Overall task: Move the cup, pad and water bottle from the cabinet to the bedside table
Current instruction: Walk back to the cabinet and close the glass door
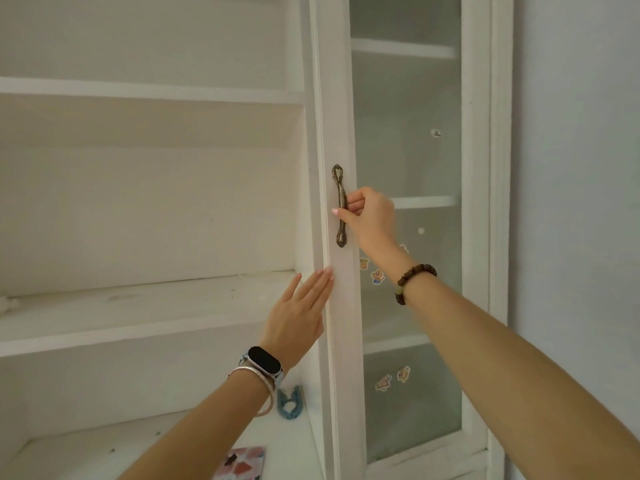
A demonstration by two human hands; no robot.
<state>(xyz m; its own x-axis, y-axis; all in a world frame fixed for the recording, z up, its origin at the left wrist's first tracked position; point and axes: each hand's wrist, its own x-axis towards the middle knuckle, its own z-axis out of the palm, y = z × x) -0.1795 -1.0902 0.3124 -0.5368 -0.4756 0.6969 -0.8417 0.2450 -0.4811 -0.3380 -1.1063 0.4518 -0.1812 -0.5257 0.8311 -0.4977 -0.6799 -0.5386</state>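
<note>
A white cabinet stands open in front of me, its glass door (341, 98) swung out to the right. My right hand (370, 216) grips the bronze door handle (340, 206). My left hand (301, 313) lies flat with straight fingers against the door's inner edge, below the handle. On the lowest shelf (86, 448) a patterned pad (242, 462) with red, dark and pale shapes shows at the bottom edge, partly behind my left forearm. No cup or water bottle is in view.
A blue crocheted item (290, 401) leans at the back right corner of the lowest shelf. The middle shelf (138, 306) and the upper shelf (138, 90) show bare white boards. Small cartoon stickers (377, 276) dot the glass. A pale wall lies to the right.
</note>
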